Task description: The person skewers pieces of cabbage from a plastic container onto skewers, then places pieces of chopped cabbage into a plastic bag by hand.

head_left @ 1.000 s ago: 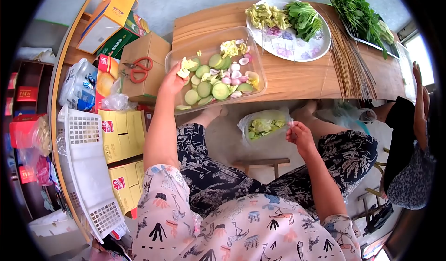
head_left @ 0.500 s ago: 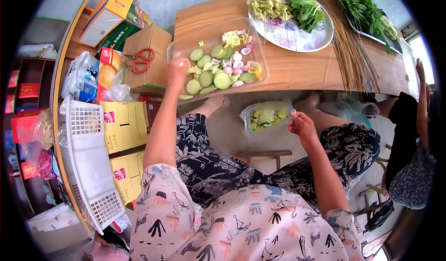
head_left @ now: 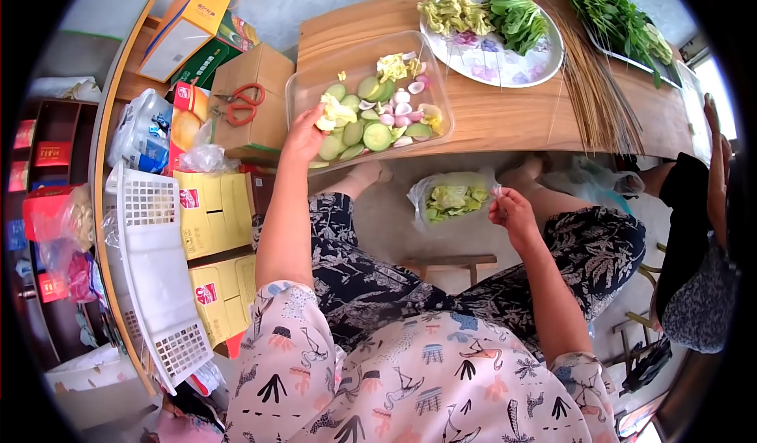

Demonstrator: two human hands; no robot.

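My left hand (head_left: pixel 302 137) is at the left end of a clear plastic tray (head_left: pixel 450 110), its fingers closed on a pale yellow-green leafy vegetable piece (head_left: pixel 337 112). Inside the tray lie round green vegetable slices (head_left: pixel 377 136), purple-white onion pieces (head_left: pixel 403 108) and a pale leafy clump (head_left: pixel 391 66). Below the table edge, my right hand (head_left: pixel 514 209) pinches the rim of a clear plastic bag (head_left: pixel 420 198). Green leafy scraps (head_left: pixel 457 200) show in that bag.
On the wooden table (head_left: pixel 505 119) are a floral plate (head_left: pixel 495 69) with leafy bunches, thin sticks (head_left: pixel 595 88) and a tray of greens (head_left: pixel 611 17). Red-handled scissors (head_left: pixel 246 104) lie by a cardboard box (head_left: pixel 268 76). Left stands a white basket (head_left: pixel 154 261); another person's arm (head_left: pixel 719 175) is at right.
My left hand has turned and dropped slightly, and a pale leafy vegetable piece now shows in its fingers. My right hand stays at the bag's rim.
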